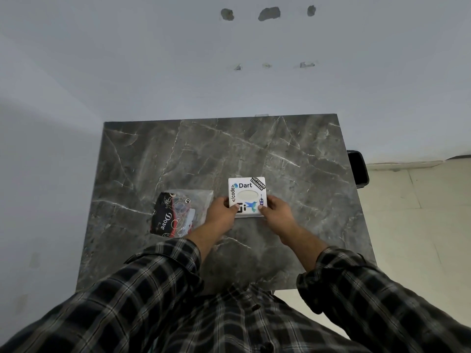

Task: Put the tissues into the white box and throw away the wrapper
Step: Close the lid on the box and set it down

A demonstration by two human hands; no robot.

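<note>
White box (247, 187) (tissues inside) between both hands (222, 209).

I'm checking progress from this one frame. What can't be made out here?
- White box: contents hidden by its lid, head view.
- Wrapper: full or emptied unclear; left hand covers its edge.
- Black bin: mostly hidden behind the table.

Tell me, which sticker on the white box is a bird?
The blue-green hummingbird sticker on the white box, near the edge between the two hands. The other stickers are mostly words and logos, like "Dart".
</note>
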